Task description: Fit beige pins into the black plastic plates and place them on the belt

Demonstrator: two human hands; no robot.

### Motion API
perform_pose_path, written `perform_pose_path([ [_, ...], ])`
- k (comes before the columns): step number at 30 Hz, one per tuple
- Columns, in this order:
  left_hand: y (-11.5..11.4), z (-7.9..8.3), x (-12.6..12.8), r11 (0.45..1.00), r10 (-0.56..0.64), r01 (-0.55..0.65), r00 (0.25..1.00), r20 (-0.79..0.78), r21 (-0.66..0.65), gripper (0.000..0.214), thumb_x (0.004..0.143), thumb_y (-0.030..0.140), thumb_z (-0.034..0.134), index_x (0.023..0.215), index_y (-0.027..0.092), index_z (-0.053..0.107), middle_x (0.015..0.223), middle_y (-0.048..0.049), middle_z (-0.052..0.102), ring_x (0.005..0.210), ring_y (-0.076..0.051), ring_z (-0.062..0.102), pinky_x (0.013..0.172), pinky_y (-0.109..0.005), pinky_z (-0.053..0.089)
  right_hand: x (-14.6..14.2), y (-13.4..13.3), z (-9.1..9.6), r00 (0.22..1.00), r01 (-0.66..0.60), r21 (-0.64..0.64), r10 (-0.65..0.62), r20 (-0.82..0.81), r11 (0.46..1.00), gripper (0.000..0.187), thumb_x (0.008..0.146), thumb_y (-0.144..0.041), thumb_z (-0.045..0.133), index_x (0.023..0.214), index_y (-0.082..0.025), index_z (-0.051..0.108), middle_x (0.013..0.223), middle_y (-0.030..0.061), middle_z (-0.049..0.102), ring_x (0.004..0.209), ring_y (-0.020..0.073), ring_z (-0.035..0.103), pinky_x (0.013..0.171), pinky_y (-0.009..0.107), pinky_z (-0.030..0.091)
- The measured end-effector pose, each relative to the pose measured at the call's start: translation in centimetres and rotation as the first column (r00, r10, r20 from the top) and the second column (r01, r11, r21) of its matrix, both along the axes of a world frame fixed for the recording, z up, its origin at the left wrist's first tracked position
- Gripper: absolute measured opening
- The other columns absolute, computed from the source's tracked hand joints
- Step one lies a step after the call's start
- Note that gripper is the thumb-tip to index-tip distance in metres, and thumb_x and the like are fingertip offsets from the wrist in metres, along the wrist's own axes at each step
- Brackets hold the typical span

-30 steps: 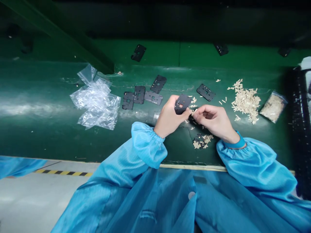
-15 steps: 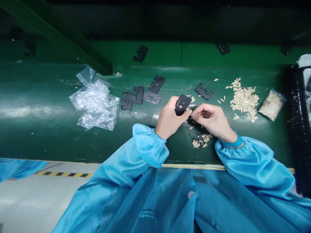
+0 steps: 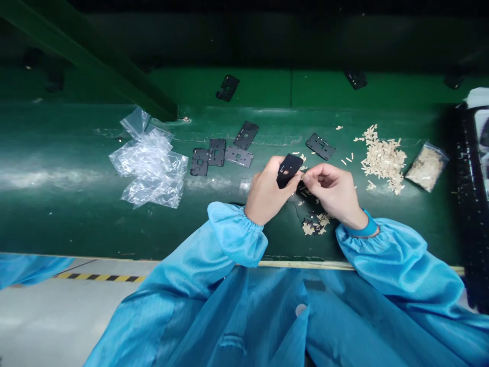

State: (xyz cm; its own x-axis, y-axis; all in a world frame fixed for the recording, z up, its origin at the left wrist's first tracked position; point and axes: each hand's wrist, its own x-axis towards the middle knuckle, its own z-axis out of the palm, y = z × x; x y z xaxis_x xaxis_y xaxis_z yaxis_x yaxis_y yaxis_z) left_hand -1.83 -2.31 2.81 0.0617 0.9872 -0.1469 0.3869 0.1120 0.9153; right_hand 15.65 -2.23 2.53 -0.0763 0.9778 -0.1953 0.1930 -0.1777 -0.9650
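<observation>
My left hand (image 3: 267, 192) is closed round a small black plastic plate (image 3: 289, 168) with cut-outs, held a little above the green belt (image 3: 76, 204). My right hand (image 3: 331, 191) is pinched at the plate's lower right edge; whatever sits between its fingertips is too small to make out. Beneath and between my hands lie a few loose beige pieces and a small heap of beige and black bits (image 3: 315, 223). Both arms wear shiny blue sleeves.
Several more black plates (image 3: 217, 152) lie left of my hands, one more plate (image 3: 321, 146) to the right. A pile of beige pieces (image 3: 382, 159) and a filled small bag (image 3: 426, 166) sit far right. Empty clear bags (image 3: 151, 163) lie left.
The black plate has tilted more edge-on in my left hand. My right hand has stayed pinched against its edge. The view has shifted slightly.
</observation>
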Motion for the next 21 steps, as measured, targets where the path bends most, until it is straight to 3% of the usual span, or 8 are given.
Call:
perform_pose_path([
  [9,0.42,-0.08,-0.42,1.0,-0.021,0.02,0.995,0.101,0.011,0.037,0.082,0.031,0.076,0.116,0.024,0.06,0.1,0.0002,0.077,0.093,-0.019,0.074,0.084,-0.031,0.056,0.3,0.1,0.45,0.999,-0.011,-0.031,0.01,-0.048,0.999,0.025,0.076,-0.042,0.083,0.077,-0.021,0.07,0.074,0.0031,0.072,0.062,0.015,0.059,0.058,0.03,0.048],
  [17,0.39,-0.22,-0.44,0.998,-0.007,0.012,0.997,-0.073,0.069,0.034,0.084,0.036,0.075,0.113,0.024,0.062,0.097,0.0002,0.076,0.089,-0.019,0.073,0.081,-0.03,0.055,0.47,0.13,0.53,0.995,-0.045,-0.062,0.039,-0.088,0.997,0.016,0.078,-0.033,0.079,0.077,-0.02,0.071,0.07,0.0008,0.069,0.057,0.0114,0.054,0.055,0.027,0.045],
  [21,0.25,-0.16,-0.43,0.997,-0.013,0.018,0.998,-0.068,0.074,0.033,0.086,0.035,0.073,0.115,0.025,0.061,0.101,-0.0007,0.078,0.093,-0.021,0.075,0.086,-0.033,0.057,0.52,0.24,0.7,0.995,-0.036,-0.068,0.03,-0.095,0.997,0.013,0.078,-0.029,0.077,0.076,-0.019,0.07,0.064,-0.0015,0.064,0.052,0.0092,0.048,0.052,0.026,0.041],
])
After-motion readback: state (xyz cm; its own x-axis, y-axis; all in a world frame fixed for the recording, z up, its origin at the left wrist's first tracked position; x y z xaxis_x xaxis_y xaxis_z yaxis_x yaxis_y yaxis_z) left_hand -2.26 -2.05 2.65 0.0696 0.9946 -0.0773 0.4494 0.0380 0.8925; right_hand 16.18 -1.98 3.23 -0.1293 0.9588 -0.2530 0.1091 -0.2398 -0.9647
